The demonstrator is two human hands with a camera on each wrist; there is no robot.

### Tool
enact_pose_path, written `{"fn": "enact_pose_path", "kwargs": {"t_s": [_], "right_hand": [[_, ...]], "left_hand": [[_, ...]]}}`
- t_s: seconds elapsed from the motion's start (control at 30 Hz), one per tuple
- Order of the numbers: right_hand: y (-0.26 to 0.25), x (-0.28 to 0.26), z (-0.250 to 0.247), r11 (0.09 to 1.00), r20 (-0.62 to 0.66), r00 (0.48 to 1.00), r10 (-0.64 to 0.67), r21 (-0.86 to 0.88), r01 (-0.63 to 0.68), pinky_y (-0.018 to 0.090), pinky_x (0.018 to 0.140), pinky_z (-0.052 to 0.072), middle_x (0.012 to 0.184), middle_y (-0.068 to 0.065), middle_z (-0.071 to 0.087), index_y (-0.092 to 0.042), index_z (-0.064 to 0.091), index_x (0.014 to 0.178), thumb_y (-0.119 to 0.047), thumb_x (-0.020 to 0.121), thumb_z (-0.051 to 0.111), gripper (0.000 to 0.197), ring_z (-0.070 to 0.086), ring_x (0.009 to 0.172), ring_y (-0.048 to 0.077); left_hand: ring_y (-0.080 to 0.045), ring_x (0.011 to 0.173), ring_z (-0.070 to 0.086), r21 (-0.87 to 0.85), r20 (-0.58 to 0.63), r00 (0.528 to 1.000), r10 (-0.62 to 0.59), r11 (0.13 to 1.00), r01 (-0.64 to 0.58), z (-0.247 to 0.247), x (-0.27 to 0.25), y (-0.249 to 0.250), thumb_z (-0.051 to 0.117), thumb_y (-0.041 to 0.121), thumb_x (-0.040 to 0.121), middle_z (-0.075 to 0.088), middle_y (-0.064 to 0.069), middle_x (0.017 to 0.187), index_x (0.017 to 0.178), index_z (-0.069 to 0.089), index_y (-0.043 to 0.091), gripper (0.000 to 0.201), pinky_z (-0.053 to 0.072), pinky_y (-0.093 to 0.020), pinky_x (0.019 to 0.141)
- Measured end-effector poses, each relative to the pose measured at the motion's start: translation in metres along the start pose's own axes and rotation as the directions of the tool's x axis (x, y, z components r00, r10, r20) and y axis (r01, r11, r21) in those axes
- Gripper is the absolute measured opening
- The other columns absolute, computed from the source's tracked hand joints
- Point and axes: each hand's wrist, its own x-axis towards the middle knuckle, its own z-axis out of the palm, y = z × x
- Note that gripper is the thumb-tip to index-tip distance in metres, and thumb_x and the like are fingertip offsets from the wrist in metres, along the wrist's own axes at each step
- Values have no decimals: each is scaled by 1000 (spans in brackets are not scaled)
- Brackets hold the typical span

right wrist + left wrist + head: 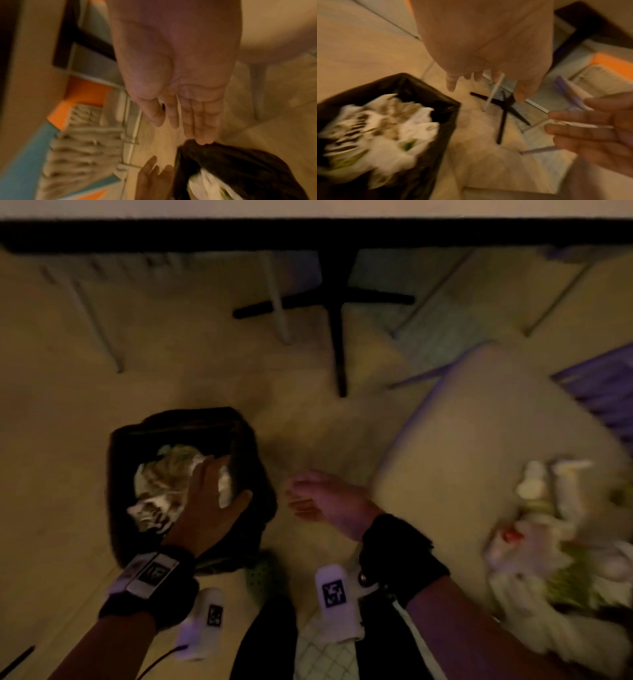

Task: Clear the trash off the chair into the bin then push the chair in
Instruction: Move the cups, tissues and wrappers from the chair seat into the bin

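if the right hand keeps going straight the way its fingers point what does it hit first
Probably the black bin: the right hand is open, fingers aimed left at its near rim, with bare floor between. Depth is unclear, so it might pass just above the rim.

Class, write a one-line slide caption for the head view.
Left hand over the lined bin of crumpled paper; right hand open; trash remains on the chair.

Bin (246, 440) left of chair (462, 474); trash (555, 542) on its seat.
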Motion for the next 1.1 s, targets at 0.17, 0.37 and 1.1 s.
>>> {"fn": "enact_pose_path", "kwargs": {"t_s": [0.17,0.37,1.1], "right_hand": [[-20,-104,-142,975,-179,972,-154,133,180,27,73,49,87,5,63,-15,59,99,-8,91,54,12,60,75,17],[18,-204,-328,978,-533,831,-157,31,205,24,54,45,76,13,62,-9,57,100,1,88,53,17,56,63,19],[100,-132,-437,588,-516,629,-582,-801,-113,48,82,49,140,20,31,-10,46,126,-18,81,58,47,40,115,40]], "left_hand": [[-28,127,40,222,179,949,259,929,-296,73,7,144,47,54,72,44,-14,134,125,49,19,64,31,-32,104],[-22,117,51,298,488,805,338,802,-517,207,5,261,51,49,80,48,2,128,120,54,23,48,44,-33,96],[-32,95,57,421,487,791,371,694,-585,369,34,337,43,-8,84,54,-14,107,116,48,8,36,48,-43,82]]}}
